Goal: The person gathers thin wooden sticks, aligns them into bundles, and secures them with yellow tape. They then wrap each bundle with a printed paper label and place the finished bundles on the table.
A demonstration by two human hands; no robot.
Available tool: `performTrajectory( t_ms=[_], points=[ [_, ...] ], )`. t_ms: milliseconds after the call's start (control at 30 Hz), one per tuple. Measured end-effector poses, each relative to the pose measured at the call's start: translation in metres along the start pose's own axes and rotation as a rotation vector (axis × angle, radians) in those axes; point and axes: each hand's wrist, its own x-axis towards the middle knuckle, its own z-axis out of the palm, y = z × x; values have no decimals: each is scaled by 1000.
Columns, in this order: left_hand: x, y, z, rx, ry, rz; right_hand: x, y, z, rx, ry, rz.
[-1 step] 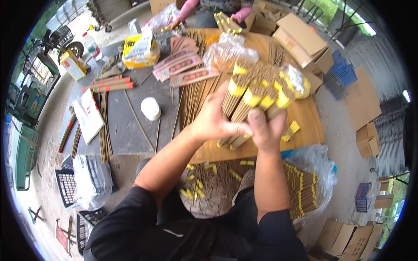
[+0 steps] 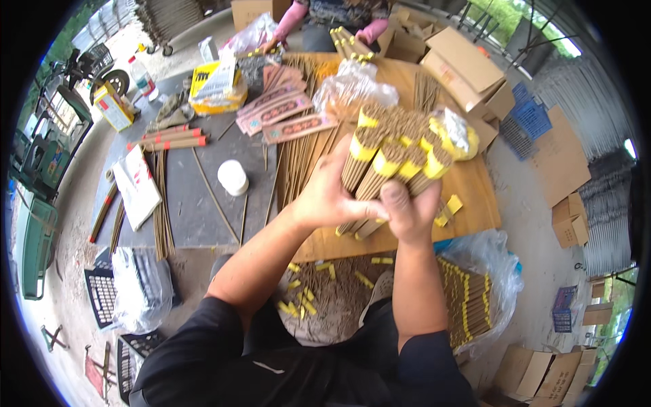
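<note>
Several bundles of incense sticks (image 2: 390,169), each banded in yellow paper, are being held together above the wooden board (image 2: 475,197), their long axis running from the near left up to the far right, heads fanning away from the person. Both hands are closing on the near ends: the left hand (image 2: 325,197) is wrapping its fingers over the left side of the sticks, and the right hand (image 2: 407,214) is pinching them from below, thumb on top (neither hand is nearer, both are touching). Loose sticks and flat pink packets (image 2: 288,112) are lying to the far left on the grey table (image 2: 196,203), near a white lid (image 2: 232,177). A plastic bag of banded sticks (image 2: 468,298) is sitting near right, cardboard boxes (image 2: 468,68) beyond.
</note>
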Motion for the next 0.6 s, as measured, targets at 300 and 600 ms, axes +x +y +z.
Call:
performTrajectory(
  t_ms=[300,600],
  points=[
    [-3,-7,8,-136,22,30,5,3,-6,126,-17,67],
    [-3,0,4,-313,-82,-234,2,2,-6,100,25,65]
  ],
)
